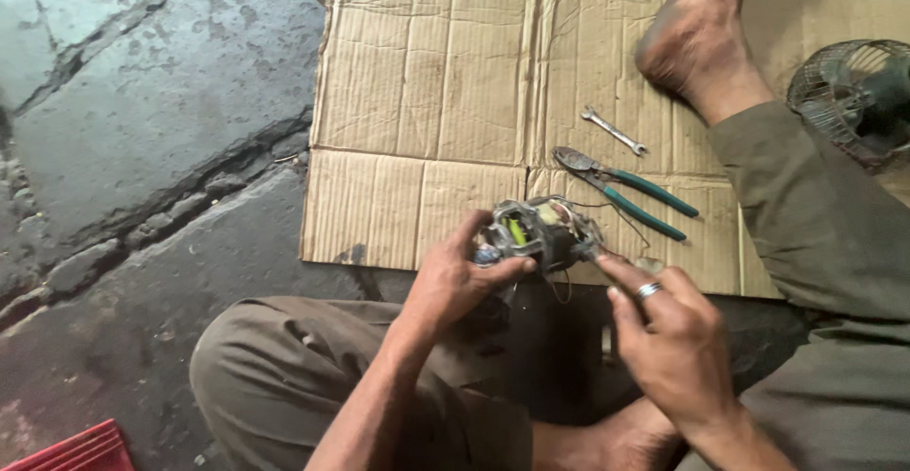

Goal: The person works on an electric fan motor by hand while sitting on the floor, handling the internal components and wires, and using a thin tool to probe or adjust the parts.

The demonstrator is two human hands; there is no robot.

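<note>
At lower centre of the frame, the left hand (pixel 453 280) grips a small electric motor (pixel 538 232) above the lap, while the right hand (pixel 668 334) pinches narrowly at its side. The thin trailing wires (pixel 626 220) could snag and tear; the motor could slip toward the green-handled pliers (pixel 626 191).

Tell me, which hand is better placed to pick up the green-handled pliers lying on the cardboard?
Probably the right hand. The pliers lie on the cardboard to its side, just beyond its fingertips, which only touch the small motor. The left hand grips the motor and sits farther away.
</note>
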